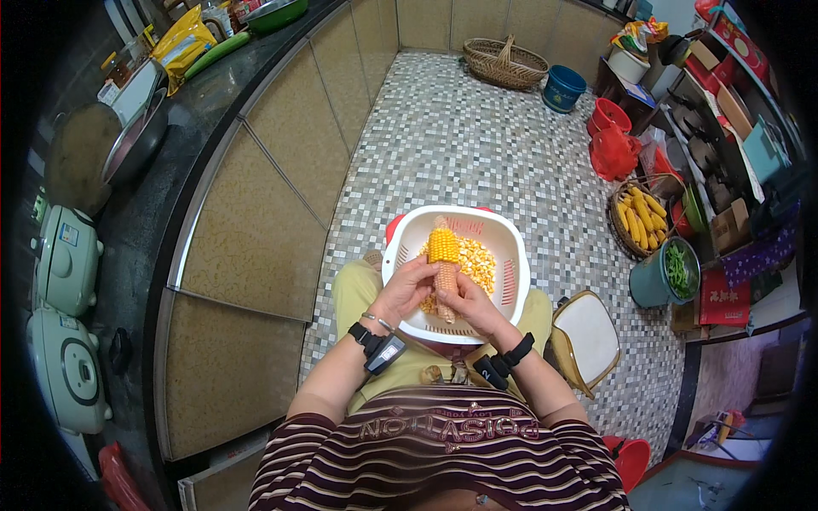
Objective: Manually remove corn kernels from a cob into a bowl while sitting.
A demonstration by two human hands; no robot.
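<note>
Both my hands grip one ear of corn (443, 248) above a white plastic basket (521, 255). A band of yellow kernels still covers the ear's upper part, while its lower length and its tip are bare cob. My left hand (409, 284) holds it from the left, with the thumb by the lower edge of the kernels. From the right, my right hand (470, 300) holds the bare lower cob. Loose corn kernels (476, 262) lie in the basket, partly hidden by my hands and the ear. The basket, with slotted sides, sits between my knees.
A wicker basket of corn ears (641, 218) and a bucket with green vegetables (677, 271) stand to the right. Closer is a stool with a white seat (585, 338). A counter (192, 147) runs along the left. Ahead are a woven basket (505, 64) and a blue bucket (563, 89).
</note>
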